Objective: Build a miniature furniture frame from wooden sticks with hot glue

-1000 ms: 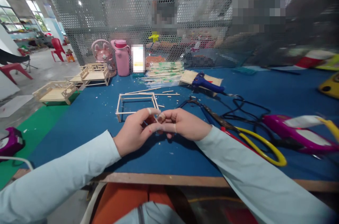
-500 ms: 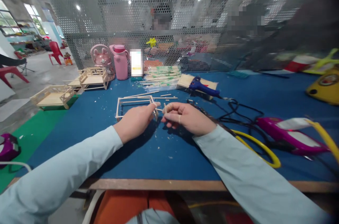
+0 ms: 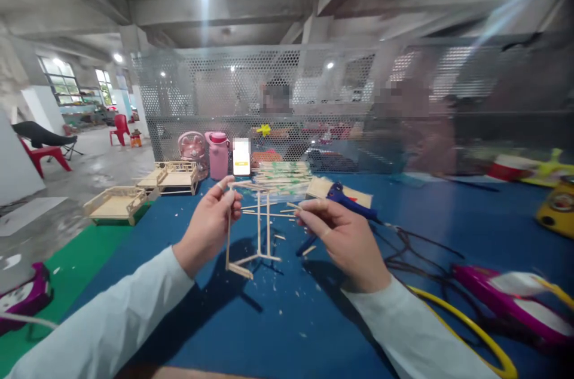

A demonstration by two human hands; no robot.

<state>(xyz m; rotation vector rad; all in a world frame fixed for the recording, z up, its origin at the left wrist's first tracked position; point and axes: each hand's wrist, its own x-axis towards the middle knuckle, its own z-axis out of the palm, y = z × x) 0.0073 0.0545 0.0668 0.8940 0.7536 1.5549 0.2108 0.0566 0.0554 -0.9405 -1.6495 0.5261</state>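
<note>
My left hand (image 3: pixel 213 217) pinches the upper left corner of a frame of thin wooden sticks (image 3: pixel 259 229), which is held up off the blue table with its long sides running up and down. Between the thumb and fingertips of my right hand (image 3: pixel 343 235) is a short wooden stick (image 3: pixel 293 206), apart from the frame and to its right. Behind the frame, loose sticks (image 3: pixel 278 214) lie on the table. A blue glue gun (image 3: pixel 352 202) rests on a light wooden board (image 3: pixel 319 187) beyond my right hand.
Small wooden model beds (image 3: pixel 112 204) stand at the left edge. A pink bottle (image 3: pixel 219 158), a lit phone (image 3: pixel 241 161) and bundles of sticks (image 3: pixel 282 174) line the back by a perforated metal screen (image 3: pixel 215 98). Black cables, a purple power strip (image 3: pixel 497 301) and a yellow cable (image 3: pixel 470 322) lie at right.
My left hand has lifted the stick frame and turned it from lying lengthwise to upright. My right hand has moved right, still holding the short stick. The view has tilted up.
</note>
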